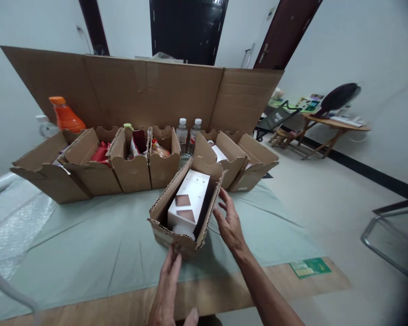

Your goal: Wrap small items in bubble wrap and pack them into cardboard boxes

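Note:
An open cardboard box (159, 231) stands apart from the row, turned at an angle near the middle of the table. Inside it lies a white carton (197, 186) with brown squares printed on it, and clear plastic (183, 232) shows at its near end. My left hand (168, 280) has its fingers stretched out against the box's near face, the thumb well apart. At the box's right side is my right hand (229, 222), fingers spread and slightly bent, fingertips at the wall. Neither hand wraps round the box. The box's underside is hidden.
Behind stands a row of cardboard bins (131, 174) with red and other packets inside. Two clear bottles (182, 133) stand in the row's gap, and an orange bottle (66, 115) is at back left. A tall cardboard panel (149, 93) backs them. Bubble wrap (18, 222) lies left.

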The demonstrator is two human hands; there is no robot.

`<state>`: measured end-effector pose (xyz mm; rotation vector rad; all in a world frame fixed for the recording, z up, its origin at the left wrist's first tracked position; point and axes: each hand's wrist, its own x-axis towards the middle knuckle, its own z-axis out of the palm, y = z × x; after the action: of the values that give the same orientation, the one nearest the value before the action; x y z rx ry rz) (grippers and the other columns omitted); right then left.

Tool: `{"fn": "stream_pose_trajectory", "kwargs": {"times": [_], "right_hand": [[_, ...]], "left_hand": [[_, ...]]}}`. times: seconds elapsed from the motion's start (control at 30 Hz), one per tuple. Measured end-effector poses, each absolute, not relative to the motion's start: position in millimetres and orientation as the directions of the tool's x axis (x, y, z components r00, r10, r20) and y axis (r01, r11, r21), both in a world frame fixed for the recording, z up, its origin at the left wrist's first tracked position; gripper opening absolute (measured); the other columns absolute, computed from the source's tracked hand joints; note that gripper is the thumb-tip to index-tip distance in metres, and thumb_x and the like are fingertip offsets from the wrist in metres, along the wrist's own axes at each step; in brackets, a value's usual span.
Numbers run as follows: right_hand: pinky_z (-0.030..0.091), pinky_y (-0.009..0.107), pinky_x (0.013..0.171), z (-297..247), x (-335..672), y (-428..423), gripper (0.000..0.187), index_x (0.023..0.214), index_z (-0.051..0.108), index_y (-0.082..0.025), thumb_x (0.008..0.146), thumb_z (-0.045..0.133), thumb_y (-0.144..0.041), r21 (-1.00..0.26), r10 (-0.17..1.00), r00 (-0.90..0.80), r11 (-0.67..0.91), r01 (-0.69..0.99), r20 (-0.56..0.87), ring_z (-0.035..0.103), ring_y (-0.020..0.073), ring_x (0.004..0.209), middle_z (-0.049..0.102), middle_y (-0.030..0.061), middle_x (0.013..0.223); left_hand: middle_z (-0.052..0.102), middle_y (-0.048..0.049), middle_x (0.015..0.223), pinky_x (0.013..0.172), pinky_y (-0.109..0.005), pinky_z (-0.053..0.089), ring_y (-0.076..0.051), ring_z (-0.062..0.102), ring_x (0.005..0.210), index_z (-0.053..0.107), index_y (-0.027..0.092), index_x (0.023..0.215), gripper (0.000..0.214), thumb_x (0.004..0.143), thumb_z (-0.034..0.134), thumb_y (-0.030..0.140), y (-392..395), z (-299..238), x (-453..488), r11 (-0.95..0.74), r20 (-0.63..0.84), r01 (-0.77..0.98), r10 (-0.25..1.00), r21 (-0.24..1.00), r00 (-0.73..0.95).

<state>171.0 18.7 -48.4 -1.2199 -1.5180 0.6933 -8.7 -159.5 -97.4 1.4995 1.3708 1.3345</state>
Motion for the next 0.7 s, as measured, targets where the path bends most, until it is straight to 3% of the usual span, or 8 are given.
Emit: {"fn": "stream_pose_trajectory", "kwargs": {"times": [0.13,0.2,0.3,0.4,0.5,0.57,0.7], "right_hand": [[0.045,0.053,0.110,-49,167,12,0.066,0.150,0.045,-0.023,0.096,0.052,-0.060,-0.901,0.944,0.023,0.306,0.307,0.329,0.049,0.0309,0.139,0.048,0.0154,0.155],[0.046,0.051,0.110,-48,166,12,0.065,0.151,0.045,-0.024,0.097,0.050,-0.060,-0.899,0.945,0.005,0.310,0.309,0.328,0.050,0.0305,0.139,0.049,0.0146,0.155],[0.045,0.049,0.112,-44,164,15,0.063,0.151,0.045,-0.023,0.099,0.047,-0.059,-0.889,0.942,-0.002,0.318,0.328,0.336,0.048,0.0294,0.140,0.049,0.0134,0.155],[0.040,0.050,0.117,-43,159,16,0.063,0.151,0.045,-0.022,0.100,0.044,-0.060,-0.880,0.934,0.002,0.336,0.337,0.357,0.046,0.0288,0.143,0.048,0.0135,0.156],[0.030,0.051,0.123,-44,153,15,0.064,0.150,0.046,-0.022,0.100,0.043,-0.061,-0.873,0.929,-0.025,0.357,0.333,0.370,0.041,0.0284,0.147,0.047,0.0130,0.157],[0.031,0.051,0.122,-44,150,17,0.064,0.149,0.048,-0.022,0.099,0.043,-0.063,-0.883,0.933,-0.041,0.351,0.312,0.357,0.042,0.0287,0.146,0.048,0.0128,0.156],[0.034,0.049,0.121,-36,151,27,0.065,0.145,0.053,-0.022,0.099,0.040,-0.066,-0.911,0.940,-0.018,0.334,0.241,0.340,0.047,0.0292,0.142,0.053,0.0116,0.153]], "left_hand": [[0.035,-0.0088,0.163,0.111,-0.059,0.048,-0.039,0.040,0.147,0.039,0.039,0.154,0.074,0.085,0.060,0.021,-158,-96,-22,-0.184,0.236,0.273,0.956,0.944,-0.172],[0.036,-0.0112,0.161,0.108,-0.055,0.051,-0.036,0.044,0.143,0.036,0.035,0.155,0.068,0.091,0.056,0.025,-151,-92,-34,-0.147,0.212,0.253,0.944,0.956,-0.253],[0.042,-0.0143,0.154,0.095,-0.044,0.060,-0.031,0.054,0.131,0.026,0.033,0.159,0.074,0.092,0.060,0.032,-129,-86,-51,-0.076,0.149,0.212,0.924,0.974,-0.353],[0.045,-0.0142,0.147,0.078,-0.033,0.062,-0.024,0.062,0.111,0.024,0.033,0.159,0.078,0.092,0.063,0.038,-108,-82,-59,-0.047,0.111,0.169,0.913,0.985,-0.393],[0.055,-0.0126,0.132,0.073,-0.030,0.060,-0.019,0.064,0.095,0.030,0.030,0.155,0.070,0.093,0.061,0.041,-102,-80,-53,-0.018,0.075,0.152,0.924,0.988,-0.374],[0.057,-0.0112,0.125,0.077,-0.031,0.060,-0.020,0.065,0.096,0.033,0.028,0.153,0.066,0.094,0.060,0.041,-105,-81,-42,0.000,0.061,0.172,0.934,0.985,-0.353],[0.053,-0.0113,0.133,0.097,-0.039,0.056,-0.023,0.063,0.113,0.032,0.028,0.153,0.064,0.094,0.056,0.033,-110,-83,-19,-0.040,0.104,0.201,0.943,0.979,-0.315]]}}
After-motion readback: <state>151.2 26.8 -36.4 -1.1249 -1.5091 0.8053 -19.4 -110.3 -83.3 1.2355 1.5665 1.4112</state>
